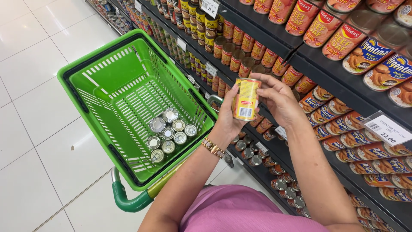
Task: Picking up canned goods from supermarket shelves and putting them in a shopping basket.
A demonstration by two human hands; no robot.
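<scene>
Both the left hand [225, 122] and right hand [277, 99] clasp a yellow-labelled cylindrical metal can [246, 99]. It is held upright just right of the green plastic basket [92, 83], which holds silver-topped tins [168, 134].

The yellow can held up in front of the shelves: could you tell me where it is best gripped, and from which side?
Probably around the yellow can's round side wall at mid-height, from its left and right. It stands upright, and the left hand and right hand already wrap it that way.

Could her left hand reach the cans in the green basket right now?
Probably, but not freely: the left hand is wrapped around the yellow can. The cans lie uncovered in the open basket beside it, with nothing between.
</scene>
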